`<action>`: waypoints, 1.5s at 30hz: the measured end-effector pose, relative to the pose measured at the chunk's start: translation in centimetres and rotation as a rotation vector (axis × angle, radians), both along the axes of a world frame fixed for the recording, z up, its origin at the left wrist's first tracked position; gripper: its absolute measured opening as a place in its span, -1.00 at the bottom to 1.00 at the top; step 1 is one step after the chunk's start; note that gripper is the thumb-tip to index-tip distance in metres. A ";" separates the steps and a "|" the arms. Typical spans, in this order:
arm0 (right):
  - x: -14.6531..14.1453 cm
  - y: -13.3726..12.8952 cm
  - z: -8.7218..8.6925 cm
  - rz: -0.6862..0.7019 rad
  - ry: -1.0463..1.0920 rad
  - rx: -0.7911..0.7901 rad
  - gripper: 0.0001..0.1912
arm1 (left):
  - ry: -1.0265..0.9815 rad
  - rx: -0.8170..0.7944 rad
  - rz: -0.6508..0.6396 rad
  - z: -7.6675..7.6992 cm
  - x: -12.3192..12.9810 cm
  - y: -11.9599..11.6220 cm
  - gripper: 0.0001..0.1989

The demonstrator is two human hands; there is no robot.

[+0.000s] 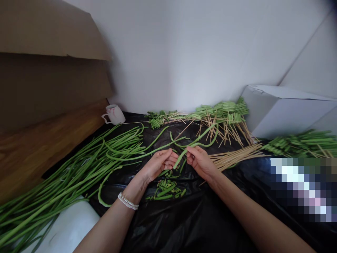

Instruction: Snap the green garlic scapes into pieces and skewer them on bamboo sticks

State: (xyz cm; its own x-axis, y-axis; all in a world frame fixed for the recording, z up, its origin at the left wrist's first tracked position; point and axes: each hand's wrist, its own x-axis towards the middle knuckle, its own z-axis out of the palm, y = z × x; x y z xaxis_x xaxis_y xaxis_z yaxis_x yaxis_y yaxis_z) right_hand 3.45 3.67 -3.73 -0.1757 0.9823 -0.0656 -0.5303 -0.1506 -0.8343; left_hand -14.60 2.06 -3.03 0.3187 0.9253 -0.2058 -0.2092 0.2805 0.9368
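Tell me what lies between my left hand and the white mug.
In the head view, long green stalks lie between your left hand and the mug, over black plastic.

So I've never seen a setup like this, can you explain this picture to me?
There's no machine here, just a person's two bare hands, seen from a camera worn on their head, looking forward and down. The right hand holds a long green stem. The left hand is loosely curled beside its near end; I can't tell whether it touches. On the black sheet lie more long stems at the left, short green pieces in front, and thin wooden sticks at the right. Farther back are bundles of green pieces.
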 end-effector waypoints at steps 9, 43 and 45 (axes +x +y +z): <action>-0.2 -0.1 0.0 -0.212 -0.479 0.210 -0.62 | 0.561 0.467 0.041 -1.0 0.7 -0.1 -0.64; -0.8 -0.4 -0.6 -0.007 -0.242 0.201 -0.73 | -0.187 0.160 0.185 -0.9 2.3 0.0 -0.68; -0.9 -0.5 -0.9 0.004 -0.267 0.221 -0.73 | -0.197 0.152 0.260 -1.0 1.7 0.3 -0.68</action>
State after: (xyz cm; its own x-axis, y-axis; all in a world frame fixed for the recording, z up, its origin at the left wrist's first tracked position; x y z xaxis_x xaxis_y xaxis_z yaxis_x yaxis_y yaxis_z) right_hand 2.52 3.16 -4.58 -0.1847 0.9772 0.1044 -0.2887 0.0476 -0.9562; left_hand -12.88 2.41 -3.99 0.0888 0.9959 -0.0173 -0.4359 0.0545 0.8984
